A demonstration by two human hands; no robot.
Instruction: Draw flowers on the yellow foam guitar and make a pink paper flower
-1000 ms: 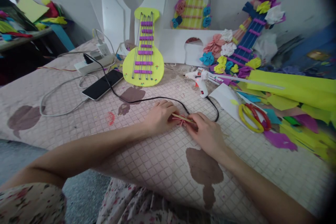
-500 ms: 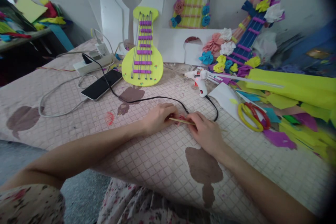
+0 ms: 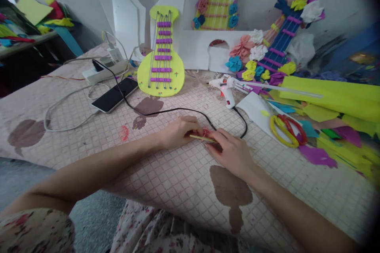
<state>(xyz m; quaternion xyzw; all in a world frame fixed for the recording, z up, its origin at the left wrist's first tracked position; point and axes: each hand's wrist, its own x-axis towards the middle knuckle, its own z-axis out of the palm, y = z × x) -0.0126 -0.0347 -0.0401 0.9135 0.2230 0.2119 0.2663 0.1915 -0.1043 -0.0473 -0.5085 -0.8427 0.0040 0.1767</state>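
Table (image 3: 166,178): lay under right hand (image 3: 233,148) and left hand (image 3: 179,131).
Right hand: nearly closed, pinched a thin stick (image 3: 202,138).
Left hand: curled; its grip was unclear.
Thin stick: stretched from right hand toward left.
Red strands (image 3: 206,131): showed between the 2.

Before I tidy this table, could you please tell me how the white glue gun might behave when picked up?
The glue gun may be tugged back, as a black cord leaves its handle. It looks like plastic, so it is probably light. The long clear rod at its rear, overlapping yellow paper, could swing and catch things.
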